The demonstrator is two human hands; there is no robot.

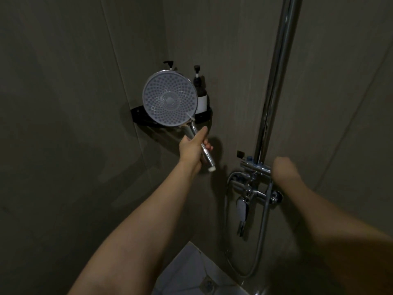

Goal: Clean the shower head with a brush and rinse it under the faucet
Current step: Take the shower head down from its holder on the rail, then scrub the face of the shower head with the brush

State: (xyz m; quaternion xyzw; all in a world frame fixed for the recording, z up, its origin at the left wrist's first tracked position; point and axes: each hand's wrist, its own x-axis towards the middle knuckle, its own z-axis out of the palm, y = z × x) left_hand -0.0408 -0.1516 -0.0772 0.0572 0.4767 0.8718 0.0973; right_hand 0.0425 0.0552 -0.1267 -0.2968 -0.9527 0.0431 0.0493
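A round shower head (169, 99) with a grey nozzle face and a chrome handle is held up in front of the corner wall, its face turned toward me. My left hand (192, 146) grips the chrome handle, whose white end sticks out below the fist. My right hand (284, 170) is on the right end of the chrome faucet fitting (255, 167) at the foot of the riser pipe, with its fingers hidden behind the fitting. The faucet lever (242, 209) hangs below. No brush is in view.
A black corner shelf (138, 112) behind the shower head carries two pump bottles (201, 92). A chrome riser pipe (276, 71) runs up the right wall. A metal hose (261, 231) loops down toward the pale floor tiles (191, 271).
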